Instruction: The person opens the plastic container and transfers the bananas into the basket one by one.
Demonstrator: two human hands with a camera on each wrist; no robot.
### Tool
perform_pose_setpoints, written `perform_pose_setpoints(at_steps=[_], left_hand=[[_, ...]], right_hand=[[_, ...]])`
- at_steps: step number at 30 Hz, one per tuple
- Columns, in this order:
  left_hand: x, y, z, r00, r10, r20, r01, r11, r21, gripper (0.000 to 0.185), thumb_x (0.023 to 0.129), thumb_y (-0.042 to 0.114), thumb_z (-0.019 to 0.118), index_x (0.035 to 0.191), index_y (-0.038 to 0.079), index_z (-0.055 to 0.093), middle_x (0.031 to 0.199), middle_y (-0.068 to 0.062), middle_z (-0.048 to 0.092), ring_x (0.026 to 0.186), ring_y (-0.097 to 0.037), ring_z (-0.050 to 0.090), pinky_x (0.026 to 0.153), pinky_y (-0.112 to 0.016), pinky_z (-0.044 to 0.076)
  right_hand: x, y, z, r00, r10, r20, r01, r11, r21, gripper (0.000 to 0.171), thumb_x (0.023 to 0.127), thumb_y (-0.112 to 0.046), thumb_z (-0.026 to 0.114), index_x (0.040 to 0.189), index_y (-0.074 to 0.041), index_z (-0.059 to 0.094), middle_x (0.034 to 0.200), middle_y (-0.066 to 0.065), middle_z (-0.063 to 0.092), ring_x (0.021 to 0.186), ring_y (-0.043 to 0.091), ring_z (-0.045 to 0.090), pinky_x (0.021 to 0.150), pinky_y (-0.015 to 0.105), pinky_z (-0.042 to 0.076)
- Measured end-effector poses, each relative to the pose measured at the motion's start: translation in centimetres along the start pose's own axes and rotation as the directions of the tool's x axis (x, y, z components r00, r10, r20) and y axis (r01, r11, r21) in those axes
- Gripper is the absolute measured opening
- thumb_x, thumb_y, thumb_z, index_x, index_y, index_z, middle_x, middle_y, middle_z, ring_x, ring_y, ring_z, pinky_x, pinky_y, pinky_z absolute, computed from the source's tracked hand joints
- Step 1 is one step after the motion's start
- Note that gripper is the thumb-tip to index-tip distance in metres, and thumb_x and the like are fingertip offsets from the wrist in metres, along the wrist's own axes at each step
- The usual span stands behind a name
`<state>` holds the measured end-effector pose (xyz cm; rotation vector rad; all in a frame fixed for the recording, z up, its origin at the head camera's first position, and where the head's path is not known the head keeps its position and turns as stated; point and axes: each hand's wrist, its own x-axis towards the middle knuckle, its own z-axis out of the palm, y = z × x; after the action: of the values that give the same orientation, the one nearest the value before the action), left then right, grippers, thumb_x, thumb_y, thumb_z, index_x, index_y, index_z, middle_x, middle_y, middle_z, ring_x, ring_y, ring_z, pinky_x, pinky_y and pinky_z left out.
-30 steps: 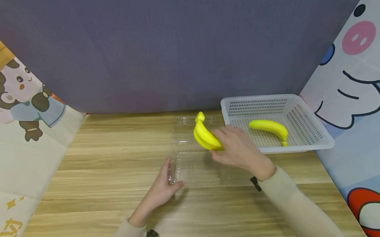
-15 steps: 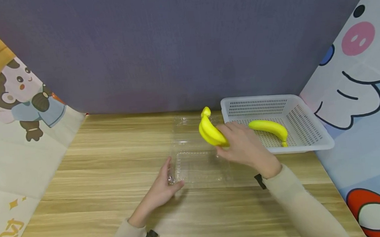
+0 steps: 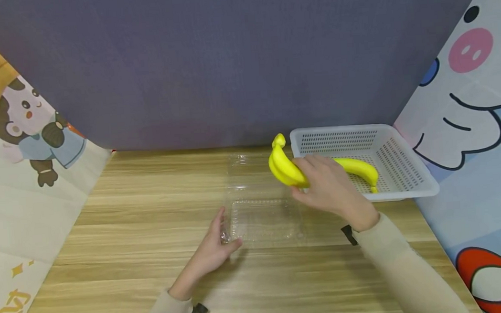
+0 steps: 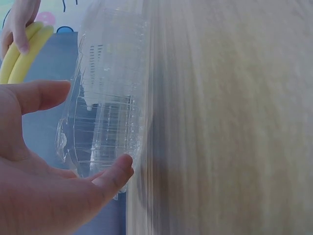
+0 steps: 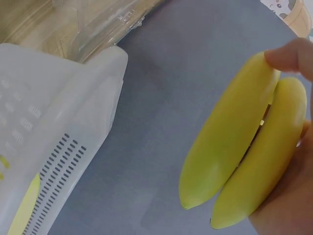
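My right hand [image 3: 325,183] grips a bunch of yellow bananas [image 3: 285,168] above the table, close to the basket's left edge. Two bananas [image 5: 234,137] lie side by side in that grip in the right wrist view. My left hand [image 3: 213,247] holds the near left corner of a clear plastic clamshell box [image 3: 263,220], thumb on its front side and fingers along its left side. The box lies unfolded on the table, lid toward the back wall. From the left wrist, the transparent box wall [image 4: 102,117] shows between thumb and fingers.
A white perforated basket [image 3: 424,184] stands at the back right with one banana [image 3: 361,169] in it, partly covered by my right hand. A grey wall [image 3: 236,71] rises behind the wooden table [image 3: 151,220]. Printed cartoon panels flank both sides.
My right hand has carried the bananas rightward and a little up, from over the clamshell box toward the basket. The left hand and the box have stayed in place.
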<state>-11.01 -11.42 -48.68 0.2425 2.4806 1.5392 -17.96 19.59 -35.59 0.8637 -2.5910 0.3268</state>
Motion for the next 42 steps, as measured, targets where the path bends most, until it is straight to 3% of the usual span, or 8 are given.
perform_pose_setpoints(at_steps=[4,17,26,34,42], left_hand=[[0.0,0.0,0.0,1.000,0.001,0.000,-0.001,1.000,0.007,0.103,0.090,0.020,0.077,0.163,0.005,0.007,0.160,-0.029,0.027,0.141,-0.051,0.035,0.112,-0.068,0.031],[0.2,0.0,0.0,1.000,0.004,0.004,-0.004,1.000,-0.001,0.103,0.089,0.023,0.078,0.162,0.004,0.008,0.159,-0.031,0.027,0.140,-0.052,0.036,0.112,-0.068,0.032],[0.2,0.0,-0.1,1.000,-0.005,0.004,0.005,1.000,0.002,0.103,0.089,0.024,0.077,0.163,0.005,0.008,0.160,-0.030,0.027,0.140,-0.052,0.036,0.112,-0.068,0.033],[0.2,0.1,-0.1,1.000,-0.001,0.003,0.001,1.000,0.008,0.103,0.089,0.023,0.078,0.163,0.005,0.008,0.159,-0.031,0.028,0.140,-0.052,0.036,0.112,-0.068,0.033],[0.1,0.0,-0.1,1.000,0.001,0.000,-0.001,1.000,0.007,0.104,0.088,0.021,0.078,0.163,0.006,0.008,0.159,-0.029,0.029,0.141,-0.050,0.037,0.112,-0.067,0.033]], right_hand=[[-0.1,0.4,-0.3,0.999,0.032,0.009,-0.032,0.999,-0.002,0.045,0.078,-0.030,0.078,0.114,-0.008,0.062,0.090,0.002,0.061,0.085,0.025,0.057,0.073,0.041,0.050],[-0.3,1.5,-0.9,0.999,0.053,-0.009,-0.053,0.998,-0.026,0.046,0.076,-0.030,0.077,0.114,-0.008,0.063,0.095,0.003,0.064,0.086,0.026,0.060,0.066,0.039,0.050],[-0.3,2.2,-1.3,0.997,0.075,0.007,-0.075,0.996,-0.043,0.038,0.077,-0.031,0.074,0.107,-0.010,0.061,0.082,-0.001,0.055,0.075,0.021,0.052,0.060,0.035,0.044],[-0.5,2.9,-1.8,0.987,0.154,0.050,-0.152,0.987,-0.046,0.045,0.079,-0.030,0.074,0.118,-0.011,0.063,0.090,0.000,0.060,0.083,0.022,0.054,0.061,0.038,0.047],[-0.8,3.5,-2.1,0.986,0.161,0.036,-0.160,0.986,-0.050,0.045,0.079,-0.028,0.073,0.120,-0.010,0.063,0.088,0.000,0.060,0.083,0.023,0.055,0.060,0.039,0.047]])
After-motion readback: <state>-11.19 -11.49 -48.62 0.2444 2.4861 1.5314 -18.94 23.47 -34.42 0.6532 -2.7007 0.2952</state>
